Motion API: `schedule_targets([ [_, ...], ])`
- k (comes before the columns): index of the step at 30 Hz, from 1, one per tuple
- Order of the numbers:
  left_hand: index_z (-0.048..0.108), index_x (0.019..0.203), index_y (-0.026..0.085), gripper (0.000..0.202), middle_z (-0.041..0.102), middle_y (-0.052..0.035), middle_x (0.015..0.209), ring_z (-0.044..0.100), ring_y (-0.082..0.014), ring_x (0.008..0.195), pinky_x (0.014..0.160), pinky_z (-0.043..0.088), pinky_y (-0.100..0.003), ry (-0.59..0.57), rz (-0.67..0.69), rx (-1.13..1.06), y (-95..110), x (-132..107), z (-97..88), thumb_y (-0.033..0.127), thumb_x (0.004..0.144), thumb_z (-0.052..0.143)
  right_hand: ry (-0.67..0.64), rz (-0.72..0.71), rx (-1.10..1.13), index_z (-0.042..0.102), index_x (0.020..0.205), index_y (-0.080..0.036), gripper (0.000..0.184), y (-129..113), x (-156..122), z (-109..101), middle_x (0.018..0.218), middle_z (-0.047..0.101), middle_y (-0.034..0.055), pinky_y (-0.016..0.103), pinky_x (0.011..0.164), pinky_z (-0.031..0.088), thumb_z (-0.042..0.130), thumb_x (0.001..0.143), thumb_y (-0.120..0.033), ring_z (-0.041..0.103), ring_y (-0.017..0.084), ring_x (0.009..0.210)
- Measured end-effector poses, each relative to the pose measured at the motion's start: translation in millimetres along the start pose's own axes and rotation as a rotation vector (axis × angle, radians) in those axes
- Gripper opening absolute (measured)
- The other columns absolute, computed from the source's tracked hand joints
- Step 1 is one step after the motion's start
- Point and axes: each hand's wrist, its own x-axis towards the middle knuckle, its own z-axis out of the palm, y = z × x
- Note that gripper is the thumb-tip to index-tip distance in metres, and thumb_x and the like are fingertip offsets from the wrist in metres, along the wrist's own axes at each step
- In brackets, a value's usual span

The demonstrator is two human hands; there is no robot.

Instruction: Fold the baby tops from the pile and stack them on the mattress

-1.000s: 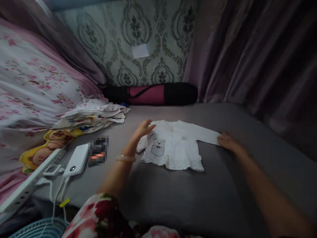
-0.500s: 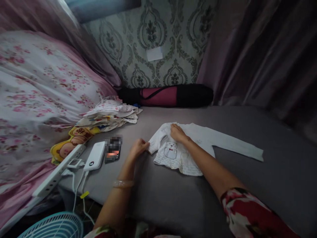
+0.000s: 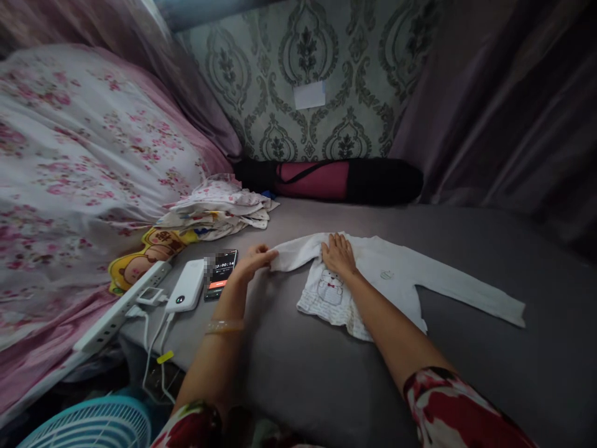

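Observation:
A small white long-sleeved shirt (image 3: 394,267) lies spread on the grey bed surface, with a bear picture on its front and printed lines near the hem. Its right-side sleeve reaches out flat. My left hand (image 3: 252,260) pinches the cuff of the left-side sleeve, which is drawn out sideways. On the shoulder of that same sleeve rests my right hand (image 3: 339,254), palm down with its fingers laid flat. My right forearm hides part of the shirt's lower front.
Left of my left hand are a phone (image 3: 222,269), a white power bank (image 3: 186,286) and a power strip (image 3: 124,311) with cables. Behind them lie a yellow cushion (image 3: 144,258) and piled clothes (image 3: 224,208). A black-and-maroon long bag (image 3: 312,179) lines the wall. A blue fan (image 3: 93,423) stands lower left.
My left hand has drawn the sleeve outward and up, so it lies straighter, away from the shirt's body. My right hand stays at the shoulder. The view has shifted slightly left.

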Motion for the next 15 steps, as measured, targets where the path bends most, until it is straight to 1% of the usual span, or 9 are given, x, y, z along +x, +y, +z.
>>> schedule_targets([
  [2, 0.05, 0.078, 0.018, 0.018, 0.057, 0.0019, 0.072, 0.057, -0.0116, 0.068, 0.063, 0.047, -0.021, 0.073, -0.018, -0.029, 4, 12, -7.9, 0.033, 0.073, 0.059, 0.004, 0.003, -0.009, 0.032, 0.148, -0.008, 0.063, -1, 0, 0, 0.154, 0.03, 0.0163, 0.04, 0.115, 0.009, 0.022, 0.099, -0.046, 0.019, 0.028, 0.144],
  [4, 0.051, 0.086, 0.017, 0.017, 0.058, 0.0, 0.077, 0.058, -0.013, 0.07, 0.062, 0.048, -0.022, 0.163, -0.035, 0.009, 5, 26, -11.1, 0.031, 0.077, 0.055, 0.011, -0.001, -0.026, 0.031, 0.148, -0.01, 0.064, -2, 0, 1, 0.154, 0.03, 0.0168, 0.04, 0.114, 0.009, 0.023, 0.098, -0.048, 0.019, 0.028, 0.143],
  [6, 0.053, 0.093, 0.016, 0.018, 0.061, -0.0028, 0.082, 0.059, -0.0154, 0.074, 0.063, 0.047, -0.023, 0.267, -0.02, 0.132, 3, 41, -10.2, 0.029, 0.08, 0.05, 0.025, -0.008, -0.046, 0.03, 0.149, -0.012, 0.064, -2, -1, 2, 0.154, 0.03, 0.0169, 0.041, 0.114, 0.01, 0.024, 0.098, -0.05, 0.02, 0.029, 0.143],
  [8, 0.055, 0.098, 0.015, 0.021, 0.063, -0.0067, 0.089, 0.061, -0.0189, 0.083, 0.068, 0.046, -0.025, 0.372, 0.023, 0.326, -1, 55, -6.8, 0.027, 0.084, 0.045, 0.04, -0.01, -0.061, 0.03, 0.15, -0.015, 0.063, -3, -1, 3, 0.154, 0.03, 0.0166, 0.042, 0.114, 0.01, 0.026, 0.098, -0.051, 0.02, 0.029, 0.143],
  [9, 0.055, 0.102, 0.014, 0.023, 0.064, -0.009, 0.093, 0.061, -0.0207, 0.088, 0.071, 0.046, -0.026, 0.404, 0.047, 0.43, -3, 61, -4.9, 0.025, 0.086, 0.043, 0.043, -0.007, -0.066, 0.031, 0.15, -0.016, 0.063, -3, 0, 3, 0.154, 0.03, 0.0165, 0.042, 0.113, 0.01, 0.026, 0.097, -0.051, 0.021, 0.03, 0.143],
  [11, 0.053, 0.11, 0.014, 0.027, 0.065, -0.0131, 0.099, 0.061, -0.024, 0.095, 0.075, 0.044, -0.029, 0.419, 0.077, 0.603, -7, 68, -1.5, 0.024, 0.09, 0.039, 0.031, 0.002, -0.073, 0.031, 0.15, -0.018, 0.064, -3, 0, 4, 0.154, 0.03, 0.0161, 0.042, 0.113, 0.01, 0.027, 0.097, -0.053, 0.021, 0.03, 0.142],
  [13, 0.05, 0.117, 0.015, 0.03, 0.066, -0.0158, 0.1, 0.062, -0.0269, 0.096, 0.076, 0.043, -0.031, 0.399, 0.078, 0.696, -10, 70, 0.3, 0.025, 0.093, 0.035, 0.011, 0.017, -0.076, 0.03, 0.15, -0.02, 0.064, -4, 1, 3, 0.155, 0.029, 0.0155, 0.044, 0.113, 0.01, 0.027, 0.097, -0.054, 0.02, 0.031, 0.143],
  [15, 0.049, 0.12, 0.017, 0.032, 0.067, -0.0165, 0.1, 0.063, -0.0285, 0.094, 0.075, 0.042, -0.032, 0.376, 0.084, 0.771, -12, 69, 0.6, 0.029, 0.095, 0.033, -0.004, 0.035, -0.077, 0.03, 0.15, -0.021, 0.064, -6, 2, 3, 0.155, 0.027, 0.0151, 0.045, 0.113, 0.009, 0.027, 0.096, -0.055, 0.019, 0.031, 0.143],
])
